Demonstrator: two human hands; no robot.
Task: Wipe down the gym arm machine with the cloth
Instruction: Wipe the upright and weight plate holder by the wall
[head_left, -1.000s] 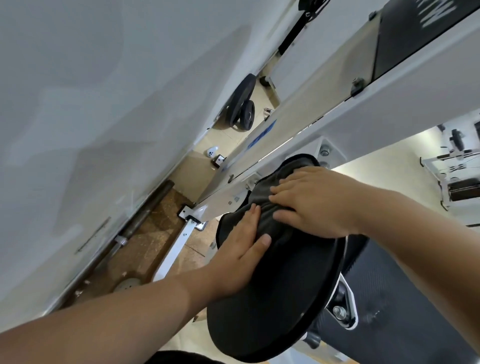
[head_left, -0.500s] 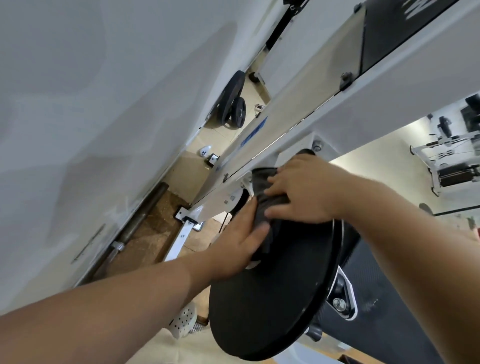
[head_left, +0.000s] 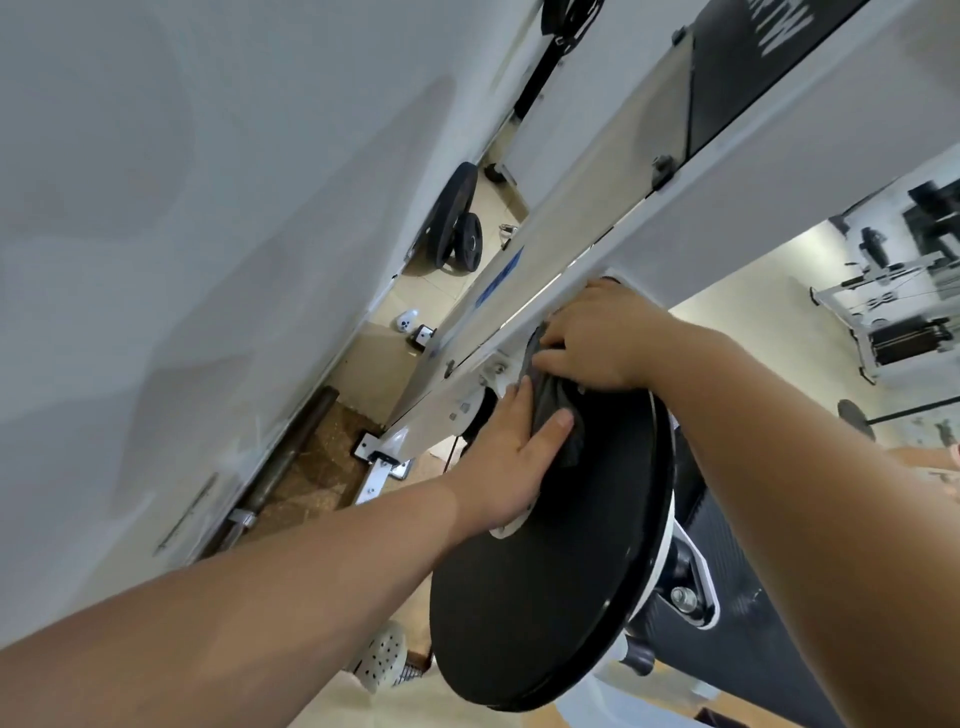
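We've bunched the cloth (head_left: 560, 415) up at the top edge of the black disc (head_left: 561, 582); left hand (head_left: 506, 457) and right hand (head_left: 597, 338), each grip closed round it. Face looks wiped.

**Both forearms, bare, converging at centre frame.** The left arm rises from the lower left corner to the left hand (head_left: 506, 462), shown back-uppermost. Its fingers are extended toward the upper right, and its thumb (head_left: 557, 422) is laid over the cloth (head_left: 549, 402), pinching it against them. The right arm crosses from the right edge to the right hand (head_left: 597, 340), placed just above the left. Its knuckles are raised and its fingers (head_left: 551, 358) are curled down onto the cloth's upper part. The two hands lie close together.
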